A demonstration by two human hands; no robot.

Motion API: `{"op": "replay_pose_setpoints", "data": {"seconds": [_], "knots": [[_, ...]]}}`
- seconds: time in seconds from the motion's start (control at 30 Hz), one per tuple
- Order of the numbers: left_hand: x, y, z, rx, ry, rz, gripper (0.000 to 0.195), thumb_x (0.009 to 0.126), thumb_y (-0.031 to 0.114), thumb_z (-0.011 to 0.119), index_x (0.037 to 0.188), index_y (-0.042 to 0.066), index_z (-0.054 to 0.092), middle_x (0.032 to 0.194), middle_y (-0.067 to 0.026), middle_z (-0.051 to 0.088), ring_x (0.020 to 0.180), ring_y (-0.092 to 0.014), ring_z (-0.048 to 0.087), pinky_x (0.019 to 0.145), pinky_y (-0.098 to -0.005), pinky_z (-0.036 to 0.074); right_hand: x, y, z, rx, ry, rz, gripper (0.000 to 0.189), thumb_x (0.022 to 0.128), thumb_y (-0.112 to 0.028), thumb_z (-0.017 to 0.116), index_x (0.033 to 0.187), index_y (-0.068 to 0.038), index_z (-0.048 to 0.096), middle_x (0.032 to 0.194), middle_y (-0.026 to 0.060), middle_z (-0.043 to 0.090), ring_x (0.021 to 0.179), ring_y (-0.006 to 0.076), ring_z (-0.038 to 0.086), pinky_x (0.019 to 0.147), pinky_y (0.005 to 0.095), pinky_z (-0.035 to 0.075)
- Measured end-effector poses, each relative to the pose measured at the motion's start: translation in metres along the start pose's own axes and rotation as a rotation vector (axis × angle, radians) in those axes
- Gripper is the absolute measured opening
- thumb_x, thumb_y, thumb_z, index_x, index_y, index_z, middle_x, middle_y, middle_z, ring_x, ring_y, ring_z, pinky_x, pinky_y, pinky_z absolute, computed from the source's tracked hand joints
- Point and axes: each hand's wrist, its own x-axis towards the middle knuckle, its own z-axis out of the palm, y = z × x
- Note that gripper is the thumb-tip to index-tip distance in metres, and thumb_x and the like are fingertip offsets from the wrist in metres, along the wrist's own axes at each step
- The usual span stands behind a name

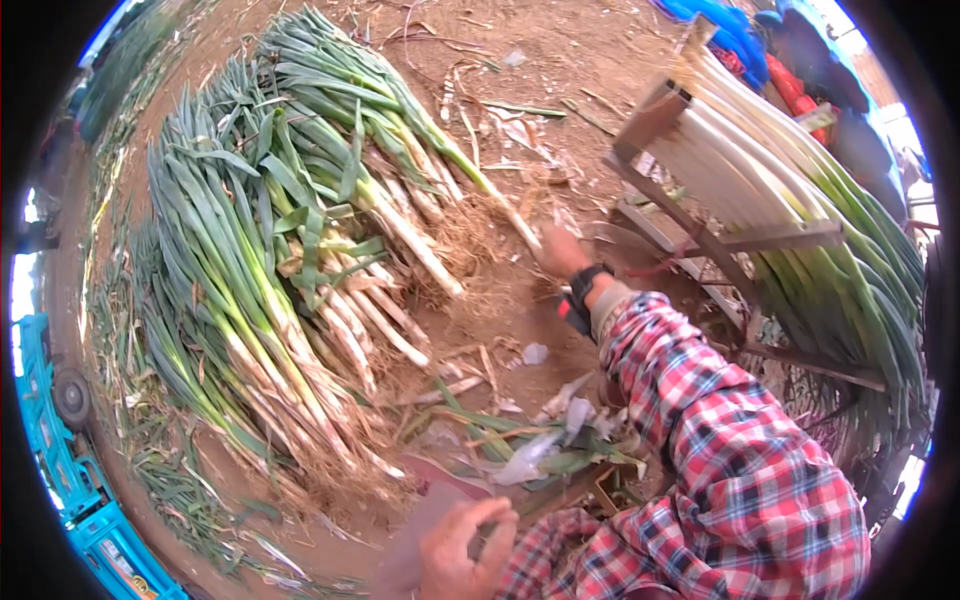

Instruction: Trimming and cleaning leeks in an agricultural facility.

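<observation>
My right hand [561,251], with a black band on its wrist, is closed around the white root end of a long green onion [506,202]. That stalk slants up left to the top of a pile of green onions [232,277], whose roots face me. Under the wrist shows a black and red thing [574,313]; whether the hand holds it is unclear. At the bottom edge my left hand [469,544] is blurred, its thumb and fingers curved apart, with nothing seen between them. To the right, peeled green onions [742,165] lie in a metal and wood rack [675,202].
Stripped leaves [487,435] and plastic scraps [534,457] lie on the bare soil between the pile and me. More leaf litter [180,502] lies at lower left. A blue vehicle [56,420] stands at the far left. Blue and red bags [787,86] are behind the rack.
</observation>
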Motion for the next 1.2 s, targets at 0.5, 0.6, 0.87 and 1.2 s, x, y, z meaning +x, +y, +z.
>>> {"op": "replay_pose_setpoints", "data": {"seconds": [0.5, 0.6, 0.87, 1.2], "knots": [[-0.009, -0.007, -0.014, -0.494, 0.058, -0.172, 0.028, 0.093, 0.015, 0.056, 0.113, -0.005, 0.055, 0.095, -0.0105, 0.067, 0.088, -0.016, 0.064, 0.077, -0.0267, 0.052, -0.087, -0.138, -0.069, 0.977, -0.266, -0.018, 0.026, 0.092, -0.018, 0.056, 0.109, 0.000, 0.055, 0.075, -0.0006, 0.053, 0.063, 0.0083, 0.049, 0.056, 0.0244, 0.042], [-0.007, -0.016, -0.012, -0.597, 0.183, -0.042, 0.032, 0.095, 0.019, 0.055, 0.115, -0.005, 0.054, 0.100, -0.0107, 0.066, 0.089, -0.016, 0.065, 0.076, -0.0260, 0.052, -0.175, -0.159, -0.107, 0.909, -0.208, -0.294, 0.031, 0.094, -0.020, 0.055, 0.117, 0.001, 0.053, 0.078, -0.0005, 0.054, 0.069, 0.0088, 0.050, 0.060, 0.0272, 0.044], [-0.008, -0.021, -0.026, -0.868, 0.534, 0.058, 0.056, 0.097, 0.046, 0.044, 0.132, 0.002, 0.042, 0.116, -0.0126, 0.062, 0.105, -0.024, 0.061, 0.087, -0.0380, 0.051, -0.417, -0.106, -0.162, 0.517, -0.337, -0.604, 0.036, 0.093, -0.016, 0.057, 0.125, -0.001, 0.048, 0.085, 0.0160, 0.061, 0.072, 0.0251, 0.062, 0.063, 0.0345, 0.047], [-0.120, 0.012, -0.040, -1.155, 0.479, 0.496, 0.021, 0.096, 0.019, 0.055, 0.115, 0.013, 0.056, 0.112, -0.0037, 0.063, 0.107, -0.022, 0.061, 0.082, -0.0419, 0.054, -0.441, -0.118, -0.162, 0.389, -0.336, -1.010, 0.035, 0.090, -0.025, 0.061, 0.119, -0.006, 0.054, 0.101, 0.0162, 0.057, 0.087, 0.0333, 0.059, 0.072, 0.0409, 0.048]]}}
